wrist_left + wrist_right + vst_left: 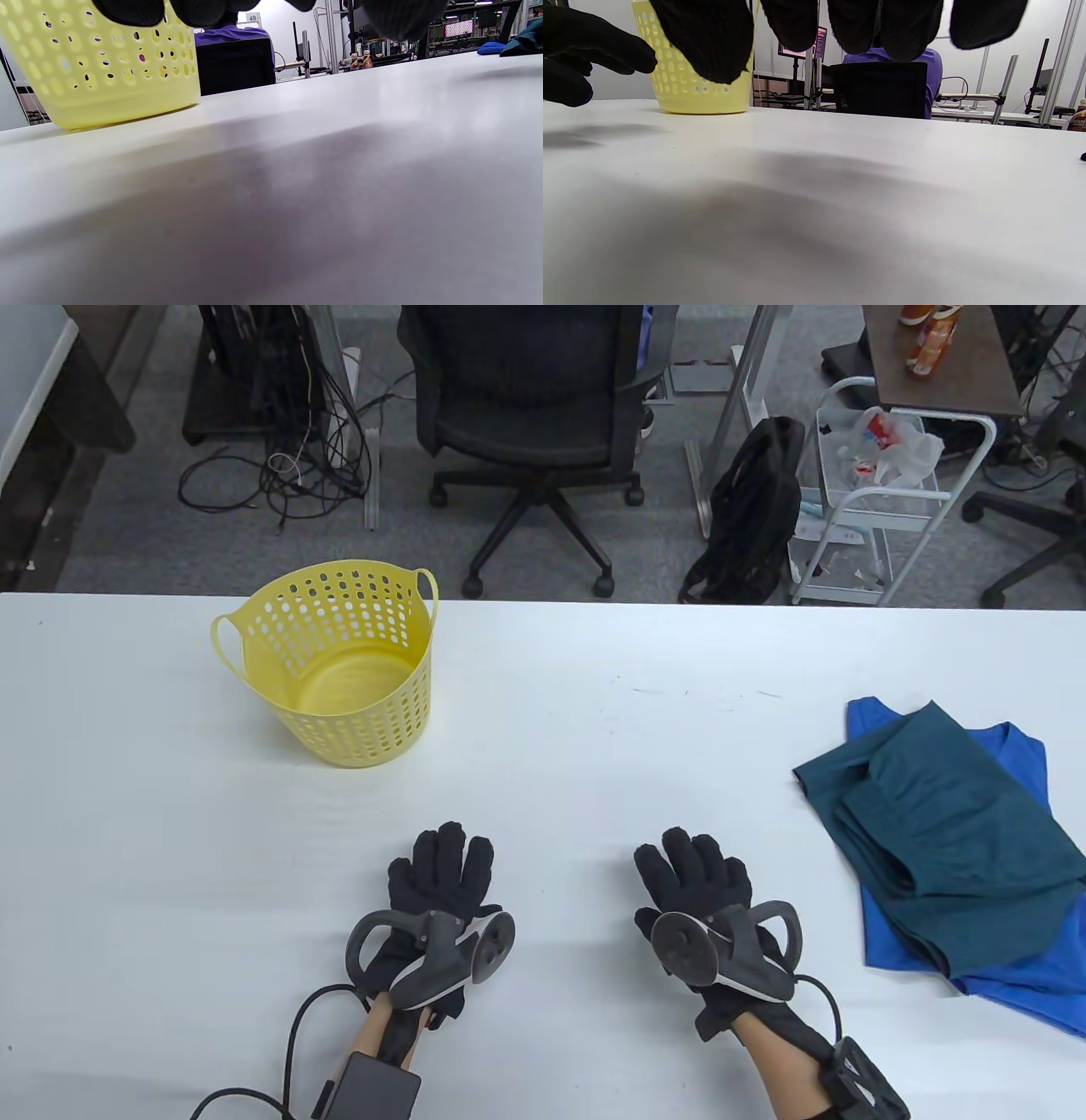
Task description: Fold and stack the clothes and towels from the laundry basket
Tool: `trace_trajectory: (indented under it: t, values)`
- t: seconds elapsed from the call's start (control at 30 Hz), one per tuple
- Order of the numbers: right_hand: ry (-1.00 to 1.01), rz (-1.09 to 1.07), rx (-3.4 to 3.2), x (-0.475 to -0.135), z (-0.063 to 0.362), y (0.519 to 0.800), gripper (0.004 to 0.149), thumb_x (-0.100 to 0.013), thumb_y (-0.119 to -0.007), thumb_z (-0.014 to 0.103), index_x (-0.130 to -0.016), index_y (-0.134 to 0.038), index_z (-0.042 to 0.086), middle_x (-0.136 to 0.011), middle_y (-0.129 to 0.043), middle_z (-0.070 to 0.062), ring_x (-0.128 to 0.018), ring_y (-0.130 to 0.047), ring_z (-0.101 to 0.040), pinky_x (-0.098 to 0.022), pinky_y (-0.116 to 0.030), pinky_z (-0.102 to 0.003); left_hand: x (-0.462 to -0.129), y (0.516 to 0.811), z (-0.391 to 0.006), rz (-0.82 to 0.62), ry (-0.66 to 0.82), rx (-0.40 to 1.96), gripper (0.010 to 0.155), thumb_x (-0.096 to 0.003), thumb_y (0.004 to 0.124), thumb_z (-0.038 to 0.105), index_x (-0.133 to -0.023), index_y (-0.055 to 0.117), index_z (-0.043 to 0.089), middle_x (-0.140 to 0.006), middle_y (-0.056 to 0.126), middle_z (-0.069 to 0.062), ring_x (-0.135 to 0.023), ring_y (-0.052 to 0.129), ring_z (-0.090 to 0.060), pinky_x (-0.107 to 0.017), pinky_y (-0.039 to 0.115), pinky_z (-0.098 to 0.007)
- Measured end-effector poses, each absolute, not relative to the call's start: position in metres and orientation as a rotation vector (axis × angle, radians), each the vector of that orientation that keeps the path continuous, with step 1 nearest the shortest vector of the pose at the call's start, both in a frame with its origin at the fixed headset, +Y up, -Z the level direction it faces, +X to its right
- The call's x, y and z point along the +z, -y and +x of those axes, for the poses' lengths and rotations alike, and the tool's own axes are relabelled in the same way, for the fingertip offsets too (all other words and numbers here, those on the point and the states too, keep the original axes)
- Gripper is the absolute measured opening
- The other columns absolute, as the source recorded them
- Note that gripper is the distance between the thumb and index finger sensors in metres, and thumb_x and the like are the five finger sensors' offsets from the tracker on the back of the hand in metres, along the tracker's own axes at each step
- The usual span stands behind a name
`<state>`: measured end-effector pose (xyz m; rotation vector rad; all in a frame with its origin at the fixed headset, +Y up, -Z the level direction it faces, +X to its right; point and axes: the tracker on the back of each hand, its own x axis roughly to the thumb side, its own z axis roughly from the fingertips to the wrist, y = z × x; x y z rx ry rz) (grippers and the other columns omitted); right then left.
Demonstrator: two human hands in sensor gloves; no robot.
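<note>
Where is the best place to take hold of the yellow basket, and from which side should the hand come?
Probably by a handle loop. The yellow basket stands upright with one loop at its left rim and one at its far right rim. The left hand, open with nothing in it, is nearer; it could come from the left and hook its fingers through the left handle. The perforated wall flares and seems harder to grip.

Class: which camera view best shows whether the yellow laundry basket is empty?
The table view: it looks down into the basket, showing a bare bottom. The left wrist view and right wrist view show only its perforated outer wall, partly behind fingers.
</note>
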<state>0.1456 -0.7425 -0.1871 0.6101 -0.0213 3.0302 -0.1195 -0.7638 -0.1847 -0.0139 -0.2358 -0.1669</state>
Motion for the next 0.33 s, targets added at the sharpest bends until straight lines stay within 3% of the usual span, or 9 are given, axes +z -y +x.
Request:
trace_trajectory:
  t: [0.33]
  values:
    - [-0.009, 0.602, 3.024, -0.1870, 0.1477, 0.7424, 0.072, -0.059, -0.075, 0.040, -0.117, -0.046, 0.011, -0.120, -0.042, -0.030, -0.102, -0.049, -0.059, -0.068, -0.051, -0.077, -0.1848, 0.7631, -0.1195, -0.029, 0.235, -0.174, 0.089, -0.0545, 0.069, 0.057, -0.123, 0.031, 0.015, -0.127, 0.032, -0.031, -0.112, 0.051, -0.055, -0.074, 0.058, -0.071]
